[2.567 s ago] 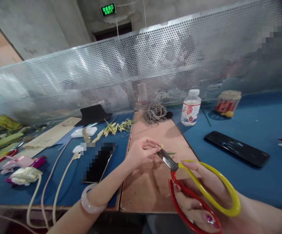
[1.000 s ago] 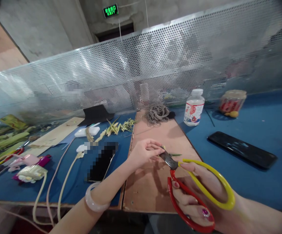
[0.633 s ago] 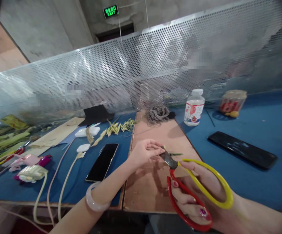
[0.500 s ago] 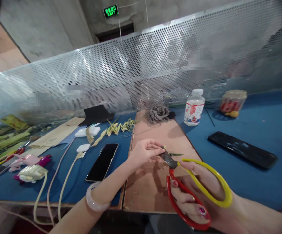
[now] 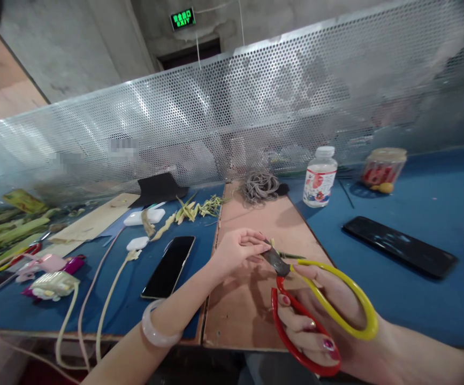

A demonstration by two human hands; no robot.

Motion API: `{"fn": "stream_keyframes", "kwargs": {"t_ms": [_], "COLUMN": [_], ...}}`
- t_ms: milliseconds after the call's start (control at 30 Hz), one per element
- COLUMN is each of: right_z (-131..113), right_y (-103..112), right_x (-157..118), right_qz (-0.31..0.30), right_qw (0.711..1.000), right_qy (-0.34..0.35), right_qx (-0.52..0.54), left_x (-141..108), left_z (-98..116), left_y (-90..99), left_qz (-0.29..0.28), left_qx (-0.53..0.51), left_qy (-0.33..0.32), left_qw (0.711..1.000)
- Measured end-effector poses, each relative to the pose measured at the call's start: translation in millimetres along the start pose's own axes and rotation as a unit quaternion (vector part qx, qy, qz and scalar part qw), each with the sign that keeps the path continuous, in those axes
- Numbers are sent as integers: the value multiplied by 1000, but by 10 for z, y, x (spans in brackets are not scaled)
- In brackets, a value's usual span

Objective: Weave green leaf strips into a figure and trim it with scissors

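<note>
My right hand (image 5: 316, 315) grips a pair of scissors (image 5: 275, 262) with one yellow and one red handle, the fingers through the loops. The dark blades point up and left and meet the fingertips of my left hand (image 5: 242, 248). That hand is pinched closed, and what it holds is mostly hidden behind its fingers and the blades. A thin dark-green strip (image 5: 294, 256) shows just behind the blades; whether it is in the left hand's pinch is unclear. Both hands are over the bare wooden strip (image 5: 235, 326) of the table.
A bundle of grey cord (image 5: 260, 187) lies at the back. Phones (image 5: 169, 267) (image 5: 398, 246) lie on either side. On the right stand a bottle (image 5: 320, 179) and a jar (image 5: 383, 171). Dried plaited leaves (image 5: 187, 211), chargers with cables (image 5: 137, 244) and green husks (image 5: 10, 235) occupy the left.
The scissor handles have shifted slightly left and come a little closer together. The green strip's tip reaches a bit farther right. My left hand has stayed almost still.
</note>
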State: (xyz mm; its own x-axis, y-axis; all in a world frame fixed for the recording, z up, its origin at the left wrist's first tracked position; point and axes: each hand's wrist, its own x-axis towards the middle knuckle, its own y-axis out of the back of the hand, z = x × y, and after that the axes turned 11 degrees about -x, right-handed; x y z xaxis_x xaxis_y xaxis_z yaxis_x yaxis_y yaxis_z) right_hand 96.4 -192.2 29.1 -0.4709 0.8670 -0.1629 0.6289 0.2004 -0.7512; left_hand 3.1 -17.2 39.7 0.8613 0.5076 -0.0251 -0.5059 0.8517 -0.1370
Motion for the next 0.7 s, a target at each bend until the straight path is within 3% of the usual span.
{"fn": "stream_keyframes", "kwargs": {"t_ms": [167,333,433,600,700], "right_z": [1,-21,-20,-18,-19], "right_y": [57,31,16,14,5], "right_x": [-2,5,11,18,12], "right_qz": [-3,-20,-4,-52,-42], "right_qw": [1000,999,1000,998,998], "right_qy": [-14,-19,-5,-7,7], "right_qx": [24,-18,2,30,47], "left_x": [-3,1,7,3,-5], "left_z": [13,-8,-17,4,12], "left_y": [-3,-2,6,2,-6], "left_qz": [0,0,0,1,-1], "left_qx": [0,6,8,4,1], "left_qy": [1,-10,-7,1,-2], "left_qw": [1000,1000,1000,1000,1000]}}
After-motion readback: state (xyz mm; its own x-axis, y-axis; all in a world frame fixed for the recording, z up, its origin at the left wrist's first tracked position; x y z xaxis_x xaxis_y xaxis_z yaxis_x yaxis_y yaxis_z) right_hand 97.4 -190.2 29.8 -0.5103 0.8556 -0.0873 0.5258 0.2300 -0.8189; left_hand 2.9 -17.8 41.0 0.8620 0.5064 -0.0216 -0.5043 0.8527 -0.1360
